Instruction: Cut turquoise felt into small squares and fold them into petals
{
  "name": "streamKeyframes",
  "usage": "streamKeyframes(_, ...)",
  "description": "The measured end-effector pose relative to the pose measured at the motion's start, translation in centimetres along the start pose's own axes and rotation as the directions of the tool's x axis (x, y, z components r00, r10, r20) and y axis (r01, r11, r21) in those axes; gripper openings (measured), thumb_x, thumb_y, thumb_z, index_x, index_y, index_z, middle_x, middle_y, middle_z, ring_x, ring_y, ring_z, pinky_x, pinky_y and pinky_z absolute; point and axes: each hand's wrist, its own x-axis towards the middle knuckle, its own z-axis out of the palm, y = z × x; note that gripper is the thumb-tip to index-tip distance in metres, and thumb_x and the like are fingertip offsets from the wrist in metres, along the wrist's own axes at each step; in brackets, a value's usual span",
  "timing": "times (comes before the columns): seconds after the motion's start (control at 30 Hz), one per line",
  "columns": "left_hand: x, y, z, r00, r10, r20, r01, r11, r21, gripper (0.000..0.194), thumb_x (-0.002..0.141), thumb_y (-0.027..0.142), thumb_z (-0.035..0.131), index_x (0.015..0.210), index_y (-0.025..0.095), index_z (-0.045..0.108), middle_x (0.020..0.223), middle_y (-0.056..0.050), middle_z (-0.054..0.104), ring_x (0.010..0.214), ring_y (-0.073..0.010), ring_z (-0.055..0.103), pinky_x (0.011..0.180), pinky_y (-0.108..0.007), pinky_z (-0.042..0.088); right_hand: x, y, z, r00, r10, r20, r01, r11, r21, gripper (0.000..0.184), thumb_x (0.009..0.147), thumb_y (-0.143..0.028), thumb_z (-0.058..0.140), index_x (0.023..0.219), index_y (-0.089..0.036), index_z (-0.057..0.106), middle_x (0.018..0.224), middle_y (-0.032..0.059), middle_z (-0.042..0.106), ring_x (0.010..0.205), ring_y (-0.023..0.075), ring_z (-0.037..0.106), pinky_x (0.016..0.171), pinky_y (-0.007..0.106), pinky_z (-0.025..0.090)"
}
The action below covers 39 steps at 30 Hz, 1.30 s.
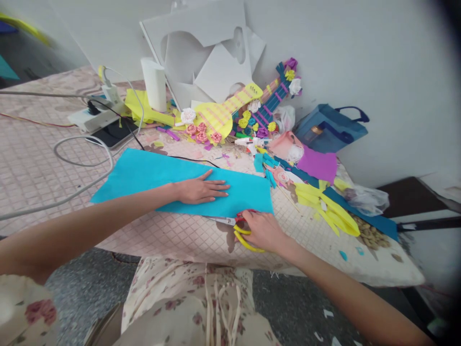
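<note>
A long sheet of turquoise paper lies across the table in front of me. Flat on its middle rests my left hand, fingers stretched out and pointing right. My right hand is closed round the handles of a pair of scissors, which are red and yellow. Their blades point left along the sheet's near edge, partly beneath the paper, so how far they are spread is hard to see.
Behind the sheet stand a yellow paper guitar and a blue one with paper flowers. A power strip with cables and a phone lie left. Yellow paper strips and a blue bag are on the right.
</note>
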Motion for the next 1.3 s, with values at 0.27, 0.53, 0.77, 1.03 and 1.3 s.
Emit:
streamKeyframes(0.27, 0.0, 0.0, 0.0, 1.0, 0.003, 0.013, -0.003, 1.0, 0.018, 0.046, 0.097, 0.037, 0.026, 0.143, 0.032, 0.027, 0.151, 0.0, 0.022, 0.14, -0.0202, 0.015, 0.113, -0.047, -0.004, -0.3, -0.1, 0.0, 1.0, 0.008, -0.016, -0.007, 0.999, 0.032, 0.044, 0.083, -0.054, 0.048, 0.105, -0.018, 0.053, 0.1, 0.0114, 0.068, 0.094, 0.0274, 0.063, 0.072, 0.031, 0.042)
streamKeyframes(0.53, -0.1, 0.0, 0.0, 1.0, -0.004, 0.012, 0.004, 1.0, 0.021, 0.047, 0.096, 0.037, 0.027, 0.142, 0.032, 0.028, 0.151, 0.0, 0.024, 0.14, -0.0209, 0.017, 0.113, -0.047, -0.003, 0.3, -0.8, -0.7, 1.0, 0.021, 0.009, -0.021, 1.0, 0.016, 0.052, 0.079, -0.061, 0.05, 0.106, -0.017, 0.053, 0.098, 0.012, 0.067, 0.092, 0.0276, 0.063, 0.071, 0.031, 0.043)
streamKeyframes(0.77, -0.1, 0.1, -0.1, 1.0, -0.001, -0.007, 0.001, 1.0, -0.022, 0.046, 0.096, 0.037, 0.029, 0.141, 0.033, 0.031, 0.15, 0.001, 0.026, 0.14, -0.021, 0.018, 0.114, -0.045, -0.002, 1.0, -1.5, -1.1, 1.0, 0.013, 0.019, -0.013, 1.0, 0.006, 0.05, 0.081, -0.06, 0.047, 0.106, -0.017, 0.053, 0.097, 0.0114, 0.068, 0.09, 0.0273, 0.064, 0.068, 0.03, 0.041)
streamKeyframes(1.03, -0.2, -0.3, 0.2, 1.0, 0.017, -0.017, -0.016, 1.0, 0.027, 0.046, 0.096, 0.038, 0.028, 0.142, 0.033, 0.028, 0.151, 0.0, 0.025, 0.139, -0.0208, 0.019, 0.113, -0.045, -0.006, 0.9, -1.3, -0.8, 0.999, 0.007, 0.032, -0.007, 1.0, 0.006, 0.045, 0.083, -0.057, 0.048, 0.105, -0.018, 0.054, 0.093, 0.0099, 0.069, 0.084, 0.0267, 0.065, 0.064, 0.029, 0.04)
streamKeyframes(1.3, -0.2, -0.1, 0.1, 1.0, -0.008, -0.012, 0.008, 1.0, -0.016, 0.046, 0.095, 0.039, 0.03, 0.141, 0.034, 0.03, 0.151, 0.002, 0.025, 0.139, -0.0204, 0.019, 0.114, -0.043, -0.001, 1.2, -1.8, -1.2, 0.999, 0.014, 0.03, -0.014, 1.0, 0.01, 0.052, 0.08, -0.061, 0.049, 0.107, -0.017, 0.052, 0.099, 0.0127, 0.067, 0.092, 0.0276, 0.062, 0.071, 0.03, 0.041)
